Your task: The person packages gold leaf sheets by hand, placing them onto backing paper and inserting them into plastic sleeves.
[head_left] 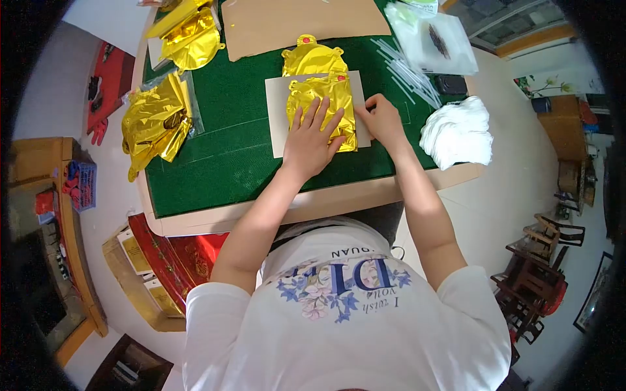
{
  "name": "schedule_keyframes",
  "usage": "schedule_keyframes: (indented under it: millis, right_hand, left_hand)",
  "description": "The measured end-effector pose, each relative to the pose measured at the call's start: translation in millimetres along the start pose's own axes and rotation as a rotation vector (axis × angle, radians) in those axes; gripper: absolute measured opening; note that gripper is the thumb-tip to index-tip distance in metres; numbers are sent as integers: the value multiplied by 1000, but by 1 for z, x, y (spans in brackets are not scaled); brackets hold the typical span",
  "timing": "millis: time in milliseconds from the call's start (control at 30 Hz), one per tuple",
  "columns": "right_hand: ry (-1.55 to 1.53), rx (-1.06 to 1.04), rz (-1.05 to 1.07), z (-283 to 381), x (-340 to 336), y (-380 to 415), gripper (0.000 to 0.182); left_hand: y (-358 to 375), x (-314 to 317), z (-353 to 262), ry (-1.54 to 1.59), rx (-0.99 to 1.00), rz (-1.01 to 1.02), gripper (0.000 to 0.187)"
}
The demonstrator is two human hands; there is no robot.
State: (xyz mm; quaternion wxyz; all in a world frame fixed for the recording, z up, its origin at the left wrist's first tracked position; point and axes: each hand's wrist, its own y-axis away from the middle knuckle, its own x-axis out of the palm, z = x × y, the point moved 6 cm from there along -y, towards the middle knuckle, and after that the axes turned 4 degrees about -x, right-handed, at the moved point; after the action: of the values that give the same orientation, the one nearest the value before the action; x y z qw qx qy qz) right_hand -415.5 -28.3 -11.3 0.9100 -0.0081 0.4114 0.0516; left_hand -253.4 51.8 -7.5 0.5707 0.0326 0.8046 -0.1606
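Observation:
A piece of gold foil lies on a grey-brown card on the green table surface. My left hand rests flat on this foil with its fingers spread. Behind it, a second gold foil piece extends past the card's far edge, and a small red spot shows on each piece. At the card's right edge is my right hand, its thumb and index finger pinched together at the card's border.
More gold foil lies at the left and far left. Brown cardboard is at the back. White sticks, a clear plastic bag, a dark box and a white pile sit at the right.

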Motion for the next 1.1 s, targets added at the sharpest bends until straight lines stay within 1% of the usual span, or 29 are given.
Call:
schedule_keyframes:
  millis: [33, 100, 133, 200, 333, 400, 433, 500, 533, 600, 667, 700, 733, 800, 833, 900, 933, 1000, 1033, 1067, 1100]
  right_hand:
    - [0, 1, -4, 2, -3, -3, 31]
    - [-81, 149, 193, -1, 5, -8, 32]
    - [-81, 146, 194, -1, 6, -11, 32]
    - [-185, 184, 268, -7, 11, -14, 32]
    - [-276, 233, 281, -17, 17, -17, 30]
    - [-172, 45, 29, -15, 10, -27, 27]
    - [-174, 42, 31, -16, 12, -31, 27]
    - [-37, -177, -199, -6, -4, -39, 24]
    - [-37, -177, -200, -6, -9, -46, 24]
    - [-11, -234, -385, 7, -38, -54, 24]
    - [-138, -295, -466, 34, -71, -54, 24]
    - [-202, -333, -518, 36, -81, -60, 24]
    - [-380, -327, -490, 43, -89, -62, 23]
    - [-679, -283, -330, 46, -96, -74, 22]
    - [-680, -283, -330, 50, -100, -76, 22]
    - [-891, -204, -207, 53, -97, -84, 22]
    - [-892, -205, -207, 53, -93, -85, 22]
    - [-688, -34, 62, 50, -62, -89, 21]
    - [-519, -4, 129, 50, -51, -86, 22]
    - [-532, 22, 184, 30, -27, -96, 23]
    - [-380, -29, 105, 16, -14, -105, 22]
  left_hand:
    - [0, 0, 0, -10, 4, -4, 55]
    - [-1, -1, -1, -11, 4, -3, 55]
    - [-1, -1, -1, -11, 0, 2, 55]
    - [0, -2, 0, -10, 2, -5, 55]
    - [0, -2, -1, -16, 17, -12, 55]
    - [0, -2, -2, -15, 17, -14, 55]
    - [0, -2, -2, -15, 18, -15, 55]
    - [0, -3, -2, -20, 19, -16, 55]
    - [0, -3, -2, -22, 22, -16, 54]
    - [0, -3, -2, -15, 22, -20, 54]
    - [-1, -3, -2, -9, 20, -25, 54]
    - [-1, -3, -2, -10, 21, -19, 54]
    - [0, -3, -2, -11, 23, -13, 54]
    - [0, -5, -3, -11, 22, -9, 54]
    - [0, -5, -3, -11, 22, -6, 54]
    - [0, -4, -2, -10, 25, -7, 54]
    - [0, -4, -2, -7, 28, -8, 54]
    - [-1, -5, -2, -8, 24, 1, 54]
    - [-1, -5, -2, -8, 21, 11, 54]
    - [-1, -5, -3, -9, 22, 10, 54]
    - [-2, -5, -2, -5, 26, 7, 54]
